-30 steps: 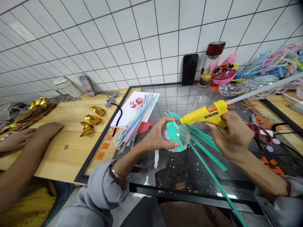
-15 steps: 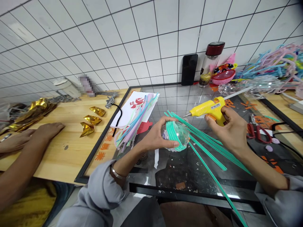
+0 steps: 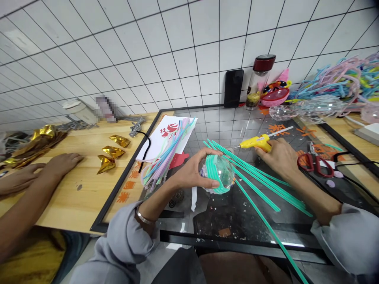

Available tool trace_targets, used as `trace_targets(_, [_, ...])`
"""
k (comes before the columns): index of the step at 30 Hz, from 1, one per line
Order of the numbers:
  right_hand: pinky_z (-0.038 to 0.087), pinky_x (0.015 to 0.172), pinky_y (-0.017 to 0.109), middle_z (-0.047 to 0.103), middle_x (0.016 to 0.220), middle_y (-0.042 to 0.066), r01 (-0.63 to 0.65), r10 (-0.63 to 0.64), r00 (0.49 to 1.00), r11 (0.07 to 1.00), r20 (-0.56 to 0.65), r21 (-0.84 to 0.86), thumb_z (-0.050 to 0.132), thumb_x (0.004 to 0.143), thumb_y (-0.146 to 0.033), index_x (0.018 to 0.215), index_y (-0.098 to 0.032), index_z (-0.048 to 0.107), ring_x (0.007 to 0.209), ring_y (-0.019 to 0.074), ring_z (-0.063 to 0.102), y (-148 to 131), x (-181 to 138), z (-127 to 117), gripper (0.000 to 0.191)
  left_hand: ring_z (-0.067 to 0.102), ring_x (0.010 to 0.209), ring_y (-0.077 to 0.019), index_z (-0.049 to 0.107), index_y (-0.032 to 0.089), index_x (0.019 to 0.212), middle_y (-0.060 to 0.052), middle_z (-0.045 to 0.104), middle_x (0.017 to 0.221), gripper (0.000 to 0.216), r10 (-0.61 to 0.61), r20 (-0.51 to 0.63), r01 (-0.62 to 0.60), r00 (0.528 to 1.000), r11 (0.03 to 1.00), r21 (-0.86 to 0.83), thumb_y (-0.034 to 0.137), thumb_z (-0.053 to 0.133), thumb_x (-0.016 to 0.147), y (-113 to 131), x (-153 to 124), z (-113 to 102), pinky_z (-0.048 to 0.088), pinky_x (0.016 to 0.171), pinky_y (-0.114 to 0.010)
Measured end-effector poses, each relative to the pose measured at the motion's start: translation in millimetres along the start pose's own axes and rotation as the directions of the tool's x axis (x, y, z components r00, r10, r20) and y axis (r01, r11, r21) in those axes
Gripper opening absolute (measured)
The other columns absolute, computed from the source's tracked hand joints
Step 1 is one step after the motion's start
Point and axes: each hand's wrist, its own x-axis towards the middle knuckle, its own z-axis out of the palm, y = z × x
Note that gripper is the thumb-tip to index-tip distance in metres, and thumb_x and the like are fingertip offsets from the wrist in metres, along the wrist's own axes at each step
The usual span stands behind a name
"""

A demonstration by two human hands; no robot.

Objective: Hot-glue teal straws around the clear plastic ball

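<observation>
My left hand is wrapped round a clear plastic ball that has teal pipe cleaner wound over it, held just above the glass-topped table. My right hand rests low on the glass with its fingers still round the handle of a yellow glue gun, which lies on its side with the nozzle pointing left. Several loose teal pipe cleaners lie on the glass between the two hands and run toward the near right.
A bundle of pastel pipe cleaners lies on white paper at left. Red scissors and black cables sit right of my right hand. A phone, jar and coloured craft heaps line the wall. Another person's hands rest on the wooden table near gold foil pieces.
My right hand has carried the glue gun away from the ball, back and down, until it lies on the glass. My left hand kept holding the ball.
</observation>
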Motion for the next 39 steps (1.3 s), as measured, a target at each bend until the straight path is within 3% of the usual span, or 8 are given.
trace_targets(2, [0.04, 0.064, 0.037, 0.065, 0.095, 0.02, 0.046, -0.045, 0.999, 0.994, 0.013, -0.097, 0.046, 0.088, -0.053, 0.098, -0.008, 0.069, 0.086, 0.0322, 0.06, -2, -1, -4, 0.052, 0.053, 0.125, -0.0315, 0.054, 0.019, 0.117, -0.013, 0.058, 0.131, 0.07, -0.003, 0.002, 0.003, 1.0, 1.0, -0.008, 0.036, 0.088, 0.058, 1, 0, 0, 0.037, 0.11, -0.046])
trace_targets(5, [0.044, 0.072, 0.045, 0.063, 0.1, 0.023, 0.176, -0.188, 0.971, 0.98, -0.148, -0.096, 0.045, 0.09, -0.052, 0.106, -0.004, 0.066, 0.093, 0.0365, 0.058, -14, -13, -22, 0.055, 0.053, 0.125, -0.0312, 0.054, 0.019, 0.119, -0.012, 0.058, 0.131, 0.071, -0.008, 0.006, 0.008, 1.0, 1.0, -0.008, 0.036, 0.087, 0.059, 2, 0, 1, 0.037, 0.109, -0.045])
trace_targets(7, [0.047, 0.075, 0.045, 0.063, 0.102, 0.02, 0.364, -0.323, 0.889, 0.928, -0.326, 0.074, 0.045, 0.093, -0.045, 0.118, -0.007, 0.061, 0.094, 0.0333, 0.058, -31, -27, -44, 0.048, 0.053, 0.126, -0.0308, 0.054, 0.019, 0.12, -0.012, 0.058, 0.131, 0.071, -0.002, 0.008, 0.002, 1.0, 1.0, 0.003, 0.035, 0.087, 0.06, 2, -1, 2, 0.037, 0.11, -0.045])
trace_targets(11, [0.051, 0.08, 0.039, 0.063, 0.106, 0.013, 0.747, -0.589, 0.663, 0.561, -0.463, 0.356, 0.05, 0.095, -0.027, 0.134, -0.014, 0.049, 0.096, 0.0243, 0.06, -75, -57, -92, 0.042, 0.054, 0.121, -0.0298, 0.052, 0.019, 0.121, -0.009, 0.059, 0.125, 0.071, 0.019, -0.008, -0.018, 1.0, 0.999, 0.028, 0.035, 0.086, 0.061, -1, -2, 3, 0.041, 0.107, -0.043])
trace_targets(13, [0.051, 0.076, 0.037, 0.064, 0.101, 0.011, 0.818, -0.658, 0.575, 0.454, -0.485, 0.353, 0.054, 0.092, -0.02, 0.123, -0.016, 0.057, 0.09, 0.0218, 0.06, -90, -63, -104, 0.031, 0.056, 0.116, -0.0284, 0.052, 0.019, 0.12, -0.007, 0.059, 0.119, 0.067, 0.028, -0.012, -0.027, 1.0, 0.998, 0.058, 0.034, 0.085, 0.063, -1, -2, 4, 0.045, 0.101, -0.041])
trace_targets(15, [0.051, 0.068, 0.032, 0.065, 0.09, 0.007, 0.847, -0.662, 0.532, 0.41, -0.527, 0.34, 0.051, 0.091, -0.011, 0.105, -0.018, 0.063, 0.08, 0.0182, 0.06, -95, -62, -105, 0.02, 0.057, 0.112, -0.0278, 0.052, 0.018, 0.118, -0.006, 0.059, 0.114, 0.066, 0.017, -0.01, -0.016, 1.0, 0.997, 0.077, 0.035, 0.085, 0.063, 0, -2, 4, 0.046, 0.098, -0.04])
trace_targets(29, [0.059, 0.081, 0.026, 0.077, 0.092, 0.003, 0.701, -0.451, 0.707, 0.348, -0.545, 0.622, 0.06, 0.087, -0.004, 0.101, -0.022, 0.071, 0.083, 0.0136, 0.073, -73, -64, -75, 0.025, 0.057, 0.117, -0.029, 0.054, 0.019, 0.12, -0.009, 0.059, 0.125, 0.071, -0.011, 0.003, 0.011, 1.0, 1.0, -0.003, 0.036, 0.086, 0.06, 3, 0, 4, 0.043, 0.104, -0.042])
trace_targets(39, [0.06, 0.081, 0.028, 0.078, 0.088, 0.003, 0.709, -0.443, 0.7, 0.332, -0.56, 0.622, 0.062, 0.086, -0.007, 0.098, -0.023, 0.072, 0.083, 0.0149, 0.074, -76, -65, -72, 0.022, 0.056, 0.116, -0.0281, 0.054, 0.02, 0.121, -0.009, 0.058, 0.124, 0.071, -0.013, 0.0, 0.013, 1.0, 1.0, 0.023, 0.038, 0.086, 0.06, 3, 0, 3, 0.043, 0.104, -0.043])
